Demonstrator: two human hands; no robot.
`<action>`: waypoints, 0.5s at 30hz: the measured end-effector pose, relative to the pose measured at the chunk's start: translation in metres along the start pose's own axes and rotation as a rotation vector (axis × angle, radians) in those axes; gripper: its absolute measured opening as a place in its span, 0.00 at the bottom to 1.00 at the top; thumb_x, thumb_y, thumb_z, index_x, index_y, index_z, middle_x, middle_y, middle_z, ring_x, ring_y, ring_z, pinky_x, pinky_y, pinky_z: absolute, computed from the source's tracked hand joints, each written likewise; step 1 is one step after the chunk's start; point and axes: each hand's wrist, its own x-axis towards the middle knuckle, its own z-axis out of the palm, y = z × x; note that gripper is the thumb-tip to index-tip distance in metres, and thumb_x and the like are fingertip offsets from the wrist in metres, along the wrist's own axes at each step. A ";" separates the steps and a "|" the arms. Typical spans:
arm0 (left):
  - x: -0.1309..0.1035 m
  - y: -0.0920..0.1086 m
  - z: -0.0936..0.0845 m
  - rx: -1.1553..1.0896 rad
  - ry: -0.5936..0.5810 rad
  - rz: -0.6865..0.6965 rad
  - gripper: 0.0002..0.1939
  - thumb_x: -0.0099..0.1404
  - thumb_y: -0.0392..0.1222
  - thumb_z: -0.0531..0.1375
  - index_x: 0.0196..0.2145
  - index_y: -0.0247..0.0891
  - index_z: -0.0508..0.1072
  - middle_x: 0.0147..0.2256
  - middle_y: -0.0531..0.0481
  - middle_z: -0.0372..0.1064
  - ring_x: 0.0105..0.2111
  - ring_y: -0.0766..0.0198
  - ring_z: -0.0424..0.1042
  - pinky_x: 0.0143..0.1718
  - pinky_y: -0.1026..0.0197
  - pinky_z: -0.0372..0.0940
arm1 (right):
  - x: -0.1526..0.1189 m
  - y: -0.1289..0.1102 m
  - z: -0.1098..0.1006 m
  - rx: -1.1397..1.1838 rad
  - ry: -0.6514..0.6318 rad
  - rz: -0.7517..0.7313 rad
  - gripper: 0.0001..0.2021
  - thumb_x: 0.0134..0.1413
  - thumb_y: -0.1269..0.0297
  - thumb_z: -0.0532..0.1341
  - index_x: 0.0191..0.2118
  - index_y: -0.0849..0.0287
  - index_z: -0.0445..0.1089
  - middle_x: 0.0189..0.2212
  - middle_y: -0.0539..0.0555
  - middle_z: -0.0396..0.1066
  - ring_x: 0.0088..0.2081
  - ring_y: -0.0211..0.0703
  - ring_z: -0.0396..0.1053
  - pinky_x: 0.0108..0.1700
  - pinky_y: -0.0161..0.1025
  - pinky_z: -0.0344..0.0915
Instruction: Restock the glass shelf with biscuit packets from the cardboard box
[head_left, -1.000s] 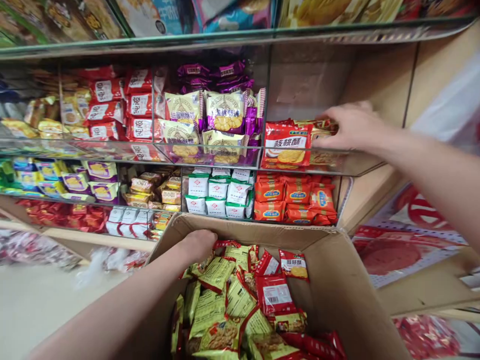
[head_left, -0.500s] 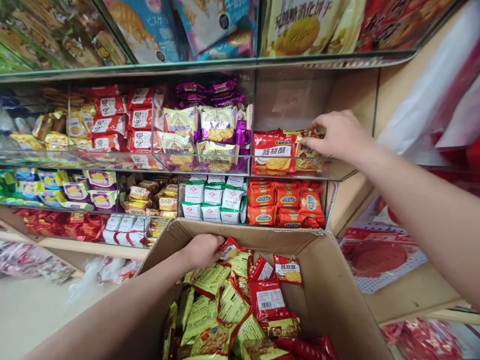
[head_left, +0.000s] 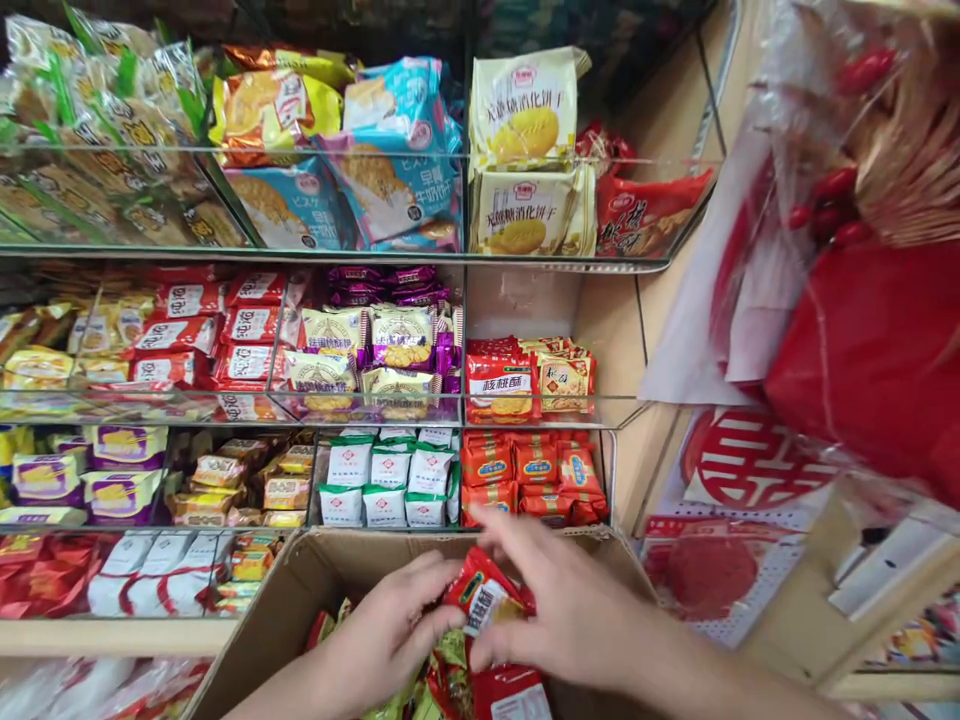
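Left hand (head_left: 396, 618) pinches 1 red packet (head_left: 480, 592) above carton (head_left: 291, 592); right hand (head_left: 568, 598) spread around it.

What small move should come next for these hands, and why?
Perhaps close the right hand gently on the red packet: that hand's thumb and fingers look spread around it, while the left hand is at the packet's left edge, over the cardboard box.

Blue packs (head_left: 405, 150), orange packs (head_left: 538, 462), perhaps plastic bags (head_left: 127, 690)
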 end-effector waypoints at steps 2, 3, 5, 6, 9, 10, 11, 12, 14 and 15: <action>-0.002 0.002 0.002 -0.009 0.017 -0.012 0.10 0.63 0.41 0.53 0.42 0.42 0.69 0.34 0.49 0.68 0.35 0.63 0.67 0.38 0.65 0.62 | -0.009 -0.002 0.019 0.111 -0.130 0.133 0.21 0.47 0.61 0.59 0.49 0.55 0.57 0.40 0.53 0.69 0.39 0.44 0.67 0.38 0.38 0.63; -0.003 0.002 0.003 -0.034 0.040 -0.023 0.09 0.62 0.42 0.54 0.41 0.42 0.69 0.33 0.49 0.68 0.33 0.63 0.67 0.36 0.66 0.62 | -0.011 -0.003 0.022 0.152 -0.154 0.183 0.15 0.48 0.63 0.58 0.43 0.56 0.61 0.35 0.51 0.70 0.35 0.42 0.67 0.35 0.36 0.63; -0.005 0.000 0.004 -0.130 0.104 -0.052 0.09 0.61 0.44 0.56 0.39 0.41 0.69 0.31 0.50 0.68 0.31 0.64 0.67 0.33 0.66 0.63 | -0.009 -0.006 0.015 0.199 -0.150 0.219 0.06 0.48 0.63 0.58 0.34 0.56 0.62 0.28 0.49 0.69 0.30 0.40 0.66 0.31 0.34 0.61; -0.006 -0.003 0.004 -0.202 0.144 -0.074 0.10 0.61 0.46 0.55 0.39 0.42 0.69 0.30 0.51 0.67 0.30 0.65 0.67 0.31 0.66 0.63 | -0.007 -0.007 0.007 0.217 -0.119 0.205 0.06 0.48 0.62 0.58 0.32 0.56 0.61 0.28 0.48 0.68 0.29 0.39 0.65 0.30 0.33 0.61; -0.008 -0.012 0.004 -0.405 0.255 -0.165 0.13 0.63 0.50 0.51 0.42 0.42 0.65 0.27 0.53 0.63 0.26 0.67 0.64 0.27 0.66 0.63 | 0.007 -0.009 -0.031 0.313 0.169 0.125 0.05 0.52 0.61 0.54 0.36 0.54 0.61 0.30 0.48 0.69 0.31 0.38 0.66 0.31 0.33 0.62; -0.009 -0.015 0.004 -0.440 0.270 -0.193 0.14 0.63 0.50 0.51 0.43 0.42 0.65 0.26 0.54 0.61 0.24 0.68 0.63 0.26 0.67 0.63 | 0.014 -0.007 -0.044 0.329 0.325 0.108 0.07 0.52 0.61 0.55 0.38 0.53 0.61 0.31 0.49 0.69 0.31 0.38 0.67 0.32 0.34 0.63; -0.009 -0.018 0.005 -0.447 0.278 -0.213 0.15 0.63 0.51 0.51 0.43 0.42 0.65 0.25 0.55 0.60 0.24 0.68 0.62 0.25 0.67 0.62 | 0.022 -0.004 -0.058 0.318 0.499 0.089 0.09 0.52 0.61 0.56 0.40 0.53 0.60 0.32 0.49 0.69 0.31 0.39 0.67 0.32 0.35 0.64; -0.009 -0.020 0.006 -0.426 0.279 -0.225 0.15 0.62 0.51 0.51 0.43 0.41 0.65 0.24 0.55 0.59 0.23 0.68 0.62 0.25 0.67 0.62 | 0.031 0.001 -0.071 0.270 0.662 0.069 0.11 0.50 0.61 0.57 0.41 0.53 0.60 0.34 0.50 0.69 0.32 0.40 0.67 0.33 0.36 0.64; -0.010 -0.023 0.007 -0.338 0.252 -0.219 0.14 0.62 0.50 0.52 0.42 0.41 0.66 0.24 0.55 0.60 0.23 0.68 0.62 0.25 0.67 0.62 | 0.053 0.014 -0.092 0.080 0.876 0.042 0.12 0.47 0.62 0.59 0.40 0.53 0.61 0.34 0.50 0.68 0.33 0.42 0.67 0.35 0.39 0.64; -0.010 -0.023 0.008 -0.281 0.233 -0.203 0.13 0.62 0.49 0.52 0.42 0.41 0.66 0.24 0.54 0.60 0.23 0.68 0.62 0.26 0.67 0.62 | 0.065 0.021 -0.100 -0.030 0.909 0.043 0.11 0.47 0.63 0.60 0.39 0.53 0.62 0.34 0.51 0.68 0.34 0.43 0.66 0.36 0.40 0.63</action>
